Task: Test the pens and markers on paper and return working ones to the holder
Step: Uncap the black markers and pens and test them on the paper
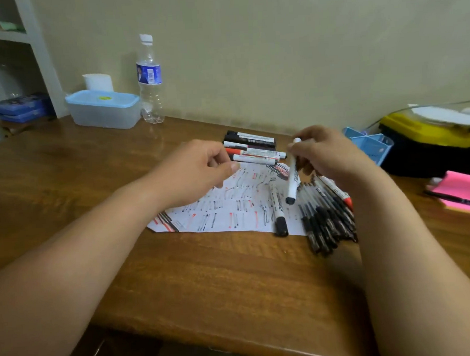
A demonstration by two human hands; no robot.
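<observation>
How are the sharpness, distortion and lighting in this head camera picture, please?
Head view: soft, dim light, faint shadows; wide-angle stretch swells both forearms at the lower corners; the pink notepad at the right edge is smeared; the marker in the right hand and the scribbled paper read clearly.

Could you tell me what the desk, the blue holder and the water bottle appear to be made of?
Desk: wood or wood-look laminate, glossy, visible grain. Blue holder: likely moulded plastic, thin uniform dividers. Water bottle: clear plastic, see-through with ribbed walls.

Glossy brown wooden bench (pixel 206 274), grain showing. Matt white paper sheet (pixel 224 205), ink-streaked. Smooth white plastic marker (pixel 292 180), slightly shiny.
</observation>
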